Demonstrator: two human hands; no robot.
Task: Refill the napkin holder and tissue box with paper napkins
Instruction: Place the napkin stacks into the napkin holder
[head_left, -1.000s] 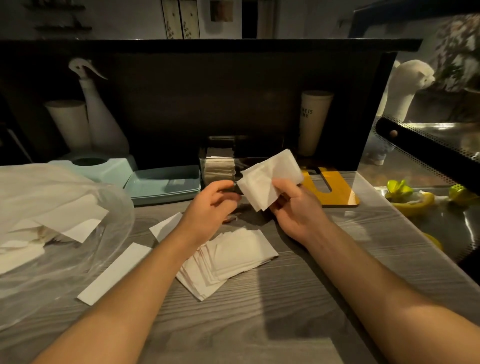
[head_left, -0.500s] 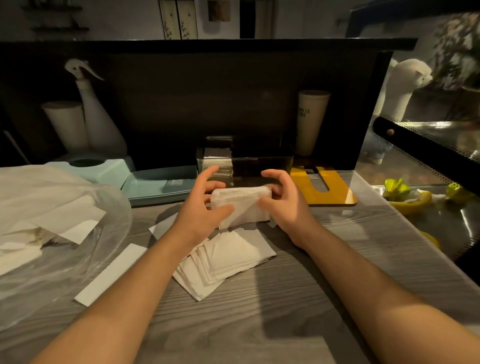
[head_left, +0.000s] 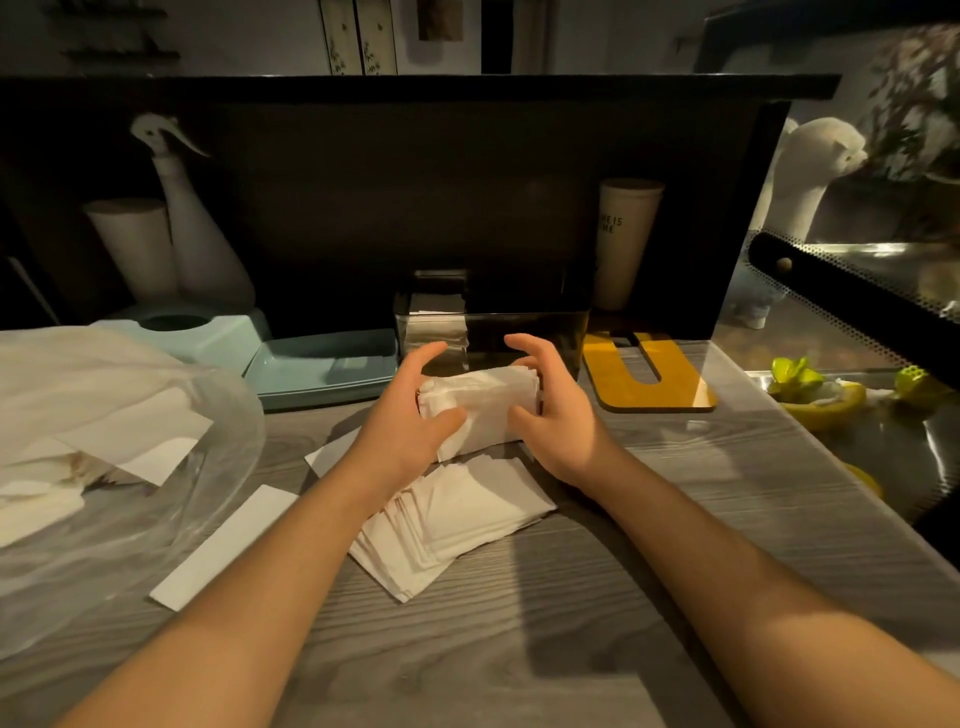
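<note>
The grey wood-grain counter (head_left: 519, 649) ran up to a dark back panel in dim, warm light, and the napkin holder (head_left: 493, 332), a dark clear-walled box, stood against that panel. It serves here as the landmark.

Inside the holder, at its left end, one short column of napkins showed; the rest of it looked dark and unfilled, so the refill seemed barely begun. Directly in front of the holder, both hands held one small bundle of napkins (head_left: 478, 405) between them. The left hand (head_left: 405, 421) cupped the bundle's left end, thumb curled over the front, fingers arched above. The right hand (head_left: 556, 415) pressed on the right end, its fingers bent and spread. Nearer the person than the holder lay one fanned pile of napkins (head_left: 457, 525) still to be loaded.

Left of the holder sat one pale blue tissue box (head_left: 208, 332) with one matching tray (head_left: 322, 374) beside it; whether the box held anything could not be told. Farther left lay one clear plastic bag (head_left: 104, 441) of paper, with two loose white strips by it. Right of the holder lay one yellow board (head_left: 649, 384).
</note>
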